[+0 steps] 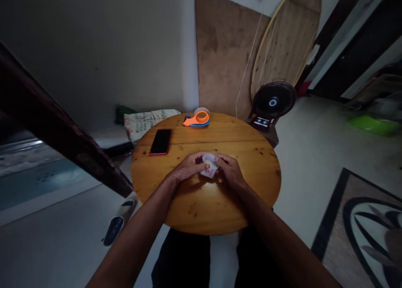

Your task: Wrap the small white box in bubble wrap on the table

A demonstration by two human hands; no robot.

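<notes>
Over the middle of the round wooden table (194, 212), my left hand (191, 165) and my right hand (230, 169) hold a small whitish, crinkled packet (210, 169) with pink print between them. The left thumb presses on its face while the fingers curl behind its left side. At the upper right edge, my right thumb and fingers pinch it. What is inside the packet, if anything, I cannot make out. A phone (161, 141) with a dark screen and red edge lies toward the left. Farther back is an orange and blue tape dispenser (197, 118) with a roll of tape.
Beyond the table, a printed sack (147, 122) lies on the left, and a dark round fan (273, 101) stands on the right. A brown board (226, 49) and a round wooden tabletop (287, 36) lean against the wall. Under my left arm, a shoe-like object (117, 223) is on the floor.
</notes>
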